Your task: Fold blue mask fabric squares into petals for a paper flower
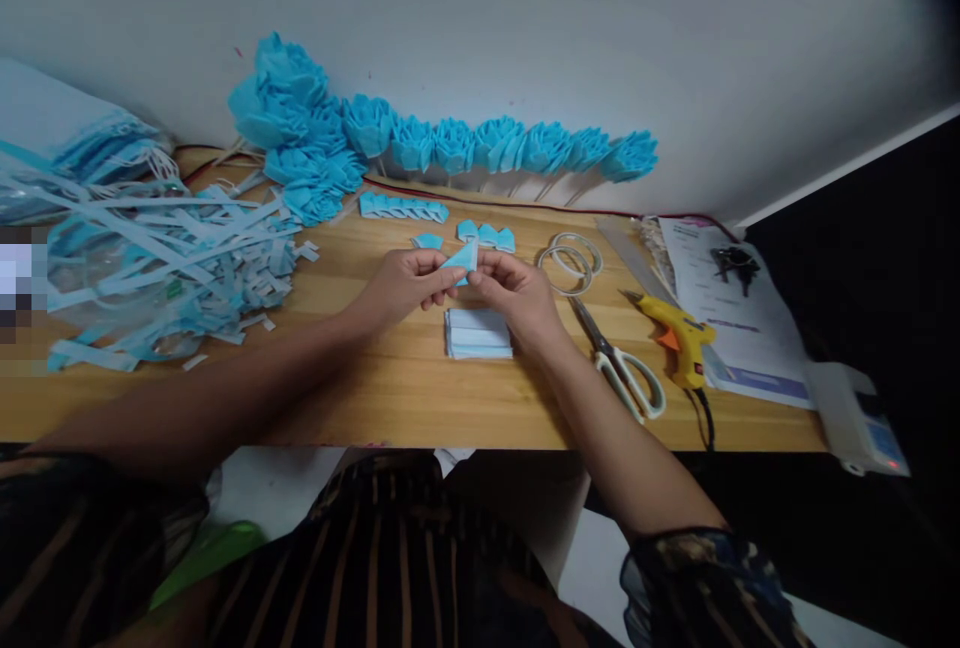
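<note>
Between my hands, above the middle of the table, is a small blue piece of fabric [461, 260] folded to a point. My left hand [409, 283] pinches its left side, and my right hand [514, 288] pinches its right side. Just below them lies a stack of pale blue fabric rectangles [478, 334]. Behind my fingers are a single folded blue piece [428, 241] and a short row of folded blue pieces [486, 235]. A longer row of folded pieces [403, 207] lies farther back.
Blue fabric flowers [499, 143] on sticks lean against the wall. Fabric scraps [225, 258] are heaped at left, near stacked masks [82, 143]. To the right lie two tape rolls [566, 268], scissors [619, 363], a yellow glue gun [679, 338], keys [735, 266] and a printed paper [731, 328].
</note>
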Motion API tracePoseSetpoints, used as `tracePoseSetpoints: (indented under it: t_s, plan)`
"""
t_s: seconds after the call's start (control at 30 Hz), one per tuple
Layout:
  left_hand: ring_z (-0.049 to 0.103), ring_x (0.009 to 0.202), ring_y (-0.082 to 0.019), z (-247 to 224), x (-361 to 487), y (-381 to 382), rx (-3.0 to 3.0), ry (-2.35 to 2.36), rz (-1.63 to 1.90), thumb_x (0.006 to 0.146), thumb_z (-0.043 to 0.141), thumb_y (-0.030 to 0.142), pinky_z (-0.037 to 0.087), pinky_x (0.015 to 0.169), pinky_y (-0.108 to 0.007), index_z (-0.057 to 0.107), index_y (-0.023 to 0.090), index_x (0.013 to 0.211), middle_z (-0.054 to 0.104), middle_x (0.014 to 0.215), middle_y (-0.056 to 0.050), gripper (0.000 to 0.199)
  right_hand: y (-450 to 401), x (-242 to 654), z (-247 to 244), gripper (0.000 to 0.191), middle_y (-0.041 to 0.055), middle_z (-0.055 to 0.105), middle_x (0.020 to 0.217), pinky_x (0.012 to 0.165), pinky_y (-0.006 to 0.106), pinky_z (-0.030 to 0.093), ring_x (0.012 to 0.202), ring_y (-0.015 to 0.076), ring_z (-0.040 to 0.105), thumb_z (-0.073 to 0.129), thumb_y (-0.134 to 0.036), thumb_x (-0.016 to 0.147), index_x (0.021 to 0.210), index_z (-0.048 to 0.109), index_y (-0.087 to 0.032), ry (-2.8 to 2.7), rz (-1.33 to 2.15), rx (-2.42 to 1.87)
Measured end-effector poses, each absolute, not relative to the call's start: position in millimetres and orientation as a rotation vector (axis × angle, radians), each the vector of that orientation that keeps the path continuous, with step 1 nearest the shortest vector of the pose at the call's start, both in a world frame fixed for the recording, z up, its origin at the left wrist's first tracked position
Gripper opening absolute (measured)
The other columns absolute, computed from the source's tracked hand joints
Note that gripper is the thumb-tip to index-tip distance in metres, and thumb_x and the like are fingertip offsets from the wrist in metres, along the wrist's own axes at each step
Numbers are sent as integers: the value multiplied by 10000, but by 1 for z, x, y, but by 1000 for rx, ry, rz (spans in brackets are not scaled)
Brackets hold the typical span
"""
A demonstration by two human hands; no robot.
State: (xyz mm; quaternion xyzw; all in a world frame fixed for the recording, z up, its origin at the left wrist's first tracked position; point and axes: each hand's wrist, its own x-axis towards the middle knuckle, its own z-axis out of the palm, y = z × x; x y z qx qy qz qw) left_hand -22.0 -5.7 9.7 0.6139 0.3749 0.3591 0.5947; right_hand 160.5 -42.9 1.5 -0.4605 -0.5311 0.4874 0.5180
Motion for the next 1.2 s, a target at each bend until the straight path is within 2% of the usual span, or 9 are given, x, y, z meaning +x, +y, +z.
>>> tracePoseSetpoints:
  t_s: [0.3, 0.4, 0.5, 0.67, 0.87, 1.0, 1.2]
  plan:
    - [520, 489, -56, 13, -20, -8, 1421, 915, 757, 835, 692, 241, 389, 460, -157, 598, 164, 665, 631, 582, 18, 209, -43, 161, 3, 346, -16, 646, 775, 721, 294, 449, 731, 126, 540, 800, -535, 788, 873, 730, -207, -1366, 1104, -1127]
    - [526, 482, -58, 14, -20, -9, 1474, 902, 690, 815, 682, 207, 388, 448, -151, 596, 167, 647, 610, 551, 26, 193, -44, 160, 3, 333, -42, 567, 702, 647, 274, 397, 672, 109, 480, 836, -500, 752, 829, 702, -204, -1347, 1092, -1145]
    - [544, 493, -64, 15, -20, -9, 1513, 864, 673, 791, 696, 223, 393, 446, -148, 603, 171, 647, 618, 557, 24, 179, -44, 160, 3, 292, -49, 553, 688, 627, 270, 389, 648, 104, 471, 836, -450, 753, 831, 696, -206, -1337, 1068, -1154]
    - [542, 484, -64, 14, -20, -8, 1506, 830, 675, 781, 713, 245, 400, 446, -152, 593, 175, 648, 633, 565, 15, 192, -46, 160, 6, 203, -37, 597, 716, 674, 291, 450, 671, 122, 524, 798, -383, 779, 851, 703, -219, -1401, 939, -1181]
    - [528, 475, -60, 15, -20, -8, 1481, 837, 680, 800, 708, 225, 395, 443, -152, 578, 171, 636, 616, 546, 19, 217, -50, 160, 12, 47, 5, 715, 810, 820, 359, 512, 794, 174, 639, 728, -259, 854, 811, 733, -240, -1613, 567, -1159]
    - [525, 474, -52, 15, -20, -8, 1439, 819, 694, 811, 725, 214, 402, 444, -143, 584, 165, 661, 627, 559, 18, 212, -49, 166, 11, 129, 18, 772, 895, 854, 405, 524, 880, 206, 681, 658, -258, 925, 910, 784, -284, -1755, 395, -1123]
    - [527, 493, -47, 13, -21, -7, 1406, 807, 725, 843, 731, 262, 422, 460, -142, 583, 168, 671, 647, 601, 8, 245, -45, 171, 8, 308, 1, 808, 1013, 884, 451, 532, 938, 217, 711, 588, -162, 928, 1033, 805, -354, -1857, 295, -1080]
